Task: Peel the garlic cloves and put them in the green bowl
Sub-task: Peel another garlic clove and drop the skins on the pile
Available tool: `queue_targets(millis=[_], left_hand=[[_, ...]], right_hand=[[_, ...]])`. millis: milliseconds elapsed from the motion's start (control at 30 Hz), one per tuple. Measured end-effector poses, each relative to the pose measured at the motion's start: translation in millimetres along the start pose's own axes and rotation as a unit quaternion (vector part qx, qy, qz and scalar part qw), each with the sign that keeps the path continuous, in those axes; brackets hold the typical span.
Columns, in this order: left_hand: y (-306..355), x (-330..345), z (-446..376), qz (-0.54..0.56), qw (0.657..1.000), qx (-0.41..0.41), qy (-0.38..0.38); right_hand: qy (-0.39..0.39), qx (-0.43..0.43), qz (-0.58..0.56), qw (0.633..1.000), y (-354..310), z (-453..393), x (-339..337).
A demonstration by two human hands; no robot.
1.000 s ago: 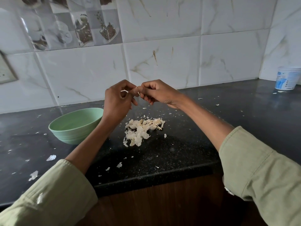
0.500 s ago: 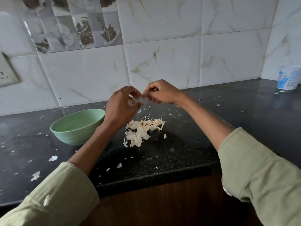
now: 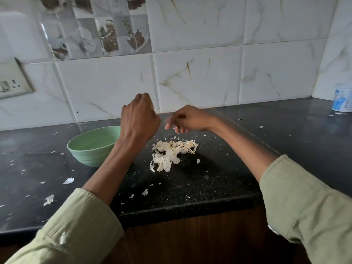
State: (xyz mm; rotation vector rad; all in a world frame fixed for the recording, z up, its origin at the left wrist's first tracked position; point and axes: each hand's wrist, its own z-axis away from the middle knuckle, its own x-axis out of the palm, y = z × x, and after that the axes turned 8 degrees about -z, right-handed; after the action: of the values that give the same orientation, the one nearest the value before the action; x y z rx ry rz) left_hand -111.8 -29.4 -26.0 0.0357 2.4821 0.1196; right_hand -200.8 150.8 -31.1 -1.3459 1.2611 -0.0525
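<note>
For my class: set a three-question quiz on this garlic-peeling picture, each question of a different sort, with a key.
1. True or false: the green bowl stands to the right of the pile of garlic skins.
2. Multiple choice: the right hand is (A) flat on the counter, (B) raised above the skin pile, fingers pointing down, (C) inside the bowl.
3. Fill in: the left hand is raised beside the bowl, seen from its ____, so what it holds is hidden.

Key: 1 false, the bowl is on the left; 2 B; 3 back.
</note>
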Motion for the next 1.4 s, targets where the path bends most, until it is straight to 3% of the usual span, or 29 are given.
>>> queue_targets(millis=[100, 200, 333, 667, 833, 967, 1067, 1400], left_hand=[[-6, -4, 0, -0.052, 0.993, -0.107, -0.015], [-10, -14, -1, -0.076, 0.972, -0.207, -0.078], [-15, -22, -1, -0.101, 0.954, -0.230, -0.166], [-12, -23, 1, -0.103, 0.963, -0.198, -0.153], [-12, -3, -5, -0.039, 0.998, -0.022, -0.041], [2, 16, 3, 0.115, 0.982, 0.096, -0.115], [7, 35, 9, 0.186, 0.960, 0.097, -0.185], [-5, 48, 14, 0.271, 0.938, 0.009, -0.217]], right_hand=[[-0.047, -0.019, 0.142, 0.989, 12, 0, 10], [-0.072, -0.006, 0.155, 0.985, 15, -4, 17], [-0.064, 0.004, 0.151, 0.986, 19, -9, 17], [-0.071, 0.007, 0.140, 0.988, 15, -6, 17], [-0.065, 0.005, 0.157, 0.985, 11, -4, 20], [-0.051, 0.003, 0.187, 0.981, 10, -4, 19], [-0.034, 0.006, 0.140, 0.990, 9, -3, 10], [-0.005, 0.044, 0.021, 0.999, 13, -1, -10]])
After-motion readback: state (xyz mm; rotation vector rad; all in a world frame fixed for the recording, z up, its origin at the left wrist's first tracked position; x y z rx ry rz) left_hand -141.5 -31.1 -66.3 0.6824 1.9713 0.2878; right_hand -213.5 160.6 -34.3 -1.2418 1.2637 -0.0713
